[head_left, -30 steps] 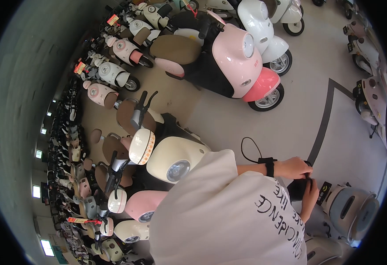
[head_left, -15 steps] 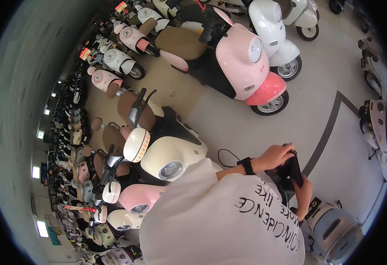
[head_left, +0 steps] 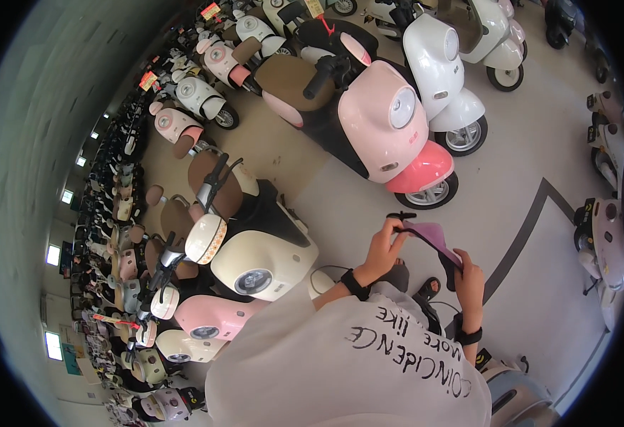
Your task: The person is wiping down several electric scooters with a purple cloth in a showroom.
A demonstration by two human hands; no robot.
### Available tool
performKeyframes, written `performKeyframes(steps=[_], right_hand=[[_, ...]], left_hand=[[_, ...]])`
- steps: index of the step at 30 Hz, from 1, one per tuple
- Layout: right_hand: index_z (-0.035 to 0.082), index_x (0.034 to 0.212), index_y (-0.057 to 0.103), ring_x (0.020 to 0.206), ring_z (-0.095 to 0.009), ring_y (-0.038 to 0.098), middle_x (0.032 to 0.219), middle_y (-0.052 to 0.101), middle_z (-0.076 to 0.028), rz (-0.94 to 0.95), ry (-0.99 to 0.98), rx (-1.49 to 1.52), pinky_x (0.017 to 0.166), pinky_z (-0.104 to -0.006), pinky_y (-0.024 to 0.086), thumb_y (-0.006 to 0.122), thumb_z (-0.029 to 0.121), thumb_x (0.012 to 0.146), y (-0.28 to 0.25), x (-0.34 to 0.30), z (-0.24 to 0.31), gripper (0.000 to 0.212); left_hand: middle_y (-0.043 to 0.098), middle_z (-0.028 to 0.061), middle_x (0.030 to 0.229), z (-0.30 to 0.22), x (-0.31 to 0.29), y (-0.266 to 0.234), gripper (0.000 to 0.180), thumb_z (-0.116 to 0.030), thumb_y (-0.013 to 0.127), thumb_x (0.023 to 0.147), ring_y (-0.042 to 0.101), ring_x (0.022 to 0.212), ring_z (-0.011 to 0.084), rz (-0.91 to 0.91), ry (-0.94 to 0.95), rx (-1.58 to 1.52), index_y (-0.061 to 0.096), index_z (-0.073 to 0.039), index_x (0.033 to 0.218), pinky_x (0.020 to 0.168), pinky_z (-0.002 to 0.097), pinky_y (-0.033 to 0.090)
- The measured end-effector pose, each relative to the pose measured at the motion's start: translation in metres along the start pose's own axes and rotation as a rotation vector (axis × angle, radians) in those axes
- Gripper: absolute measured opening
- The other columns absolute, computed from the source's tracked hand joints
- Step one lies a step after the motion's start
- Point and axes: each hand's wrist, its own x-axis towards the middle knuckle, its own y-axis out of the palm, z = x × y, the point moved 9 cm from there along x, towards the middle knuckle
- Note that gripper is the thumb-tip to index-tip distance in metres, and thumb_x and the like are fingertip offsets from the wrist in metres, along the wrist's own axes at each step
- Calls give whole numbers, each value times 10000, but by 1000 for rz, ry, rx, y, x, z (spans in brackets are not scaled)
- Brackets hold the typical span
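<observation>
A curved purple piece with a black edge point(head_left: 429, 233) is stretched between my hands, in front of my white shirt; its exact kind is not plain. My left hand point(head_left: 378, 255) pinches its left end between thumb and fingers. Just above those fingertips a small black part point(head_left: 401, 215) sticks out, perhaps joined to the piece. My right hand point(head_left: 471, 279) grips the other end, where a dark strip hangs below. Each wrist wears a black band. Beneath, my sandalled foot point(head_left: 429, 288) shows beside a thin cable.
A cream scooter point(head_left: 266, 263) stands close on my left, with a pink scooter point(head_left: 219, 317) nearer. Ahead is a pink scooter with a red-pink fender point(head_left: 426, 167), beside a white scooter point(head_left: 436, 78). A grey-blue scooter point(head_left: 518, 398) is at lower right. A dark line point(head_left: 522, 235) crosses the floor.
Both hands have risen and shifted left, away from my body. The piece, earlier showing its dark side, now shows purple. My left foot area has come into sight as the view tilted.
</observation>
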Motion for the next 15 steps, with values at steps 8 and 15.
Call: performKeyframes(steps=[8, 15], right_hand=[[45, 1110, 514, 831, -343, 584, 935, 590, -201, -156, -218, 310, 749, -343, 456, 396, -123, 702, -15, 44, 58, 456], [6, 1164, 484, 998, -265, 528, 1099, 547, -168, -97, -395, 489, 899, -296, 359, 425, -80, 789, -2, 87, 149, 390]], left_hand=[[485, 197, 1020, 2, 50, -55, 221, 32, 436, 839, 528, 911, 280, -339, 165, 29, 451, 36, 1059, 763, 312, 423], [407, 178, 1183, -14, 121, -121, 383, 59, 337, 870, 453, 1065, 216, -455, 461, -84, 252, 52, 1243, 921, 296, 333]])
